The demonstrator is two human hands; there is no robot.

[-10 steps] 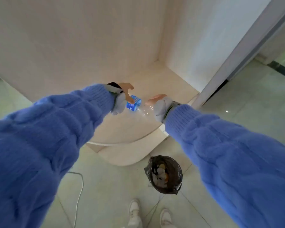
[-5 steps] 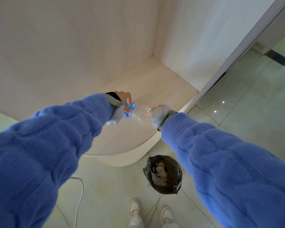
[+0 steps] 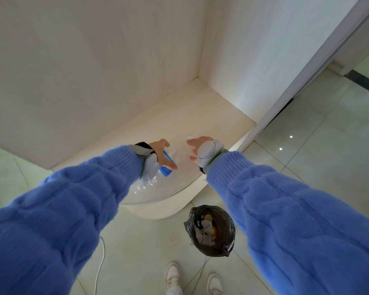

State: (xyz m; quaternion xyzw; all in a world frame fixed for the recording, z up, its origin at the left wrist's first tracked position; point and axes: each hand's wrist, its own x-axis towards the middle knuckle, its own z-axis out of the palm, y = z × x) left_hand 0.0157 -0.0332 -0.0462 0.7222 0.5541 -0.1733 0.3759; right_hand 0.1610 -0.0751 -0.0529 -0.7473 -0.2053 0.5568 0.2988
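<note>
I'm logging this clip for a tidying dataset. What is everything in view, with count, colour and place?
bottle: 1, clear with blue label, held over the shelf
shelf: 1, cream, in the wall corner
bin: 1, black bag, rubbish inside, on the floor by the shelf
cable: 1, white, on the floor, left
shoes: 2, white, bottom edge
sleeves: 2, blue
left hand: 1, grips the bottle
right hand: 1, fingers spread, by the bottle's far end

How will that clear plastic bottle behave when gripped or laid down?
The bottle looks empty and see-through, so probably very light. Its thin ribbed wall may dent under the left hand's grip. Being round, it would likely roll if laid on the ledge.
</note>
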